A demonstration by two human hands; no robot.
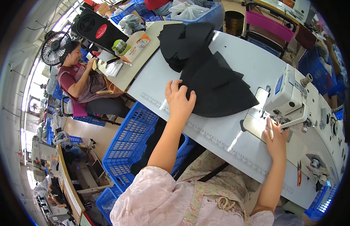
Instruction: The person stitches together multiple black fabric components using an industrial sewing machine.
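Several dark pieces of black fabric (220, 90) lie overlapping on the white sewing table, reaching to the machine's plate. My left hand (180, 98) rests at their left edge, fingers spread and bent, thumb and fingertips touching the cloth. A second heap of black fabric pieces (186, 41) lies just beyond. On the right stands a white sewing machine (291, 92). My right hand (275, 138) is at the near side of its needle area, fingers stretched out over the metal plate (255, 122). Whether a small thing lies under those fingertips is hidden by the machine's parts.
Orange-handled thread snips (299, 174) lie on the table right of my right forearm. A blue basket (124, 137) with black cloth stands below the table's left edge. At the adjoining table sits a co-worker (88, 83), near a black speaker (97, 30) and a box (135, 47).
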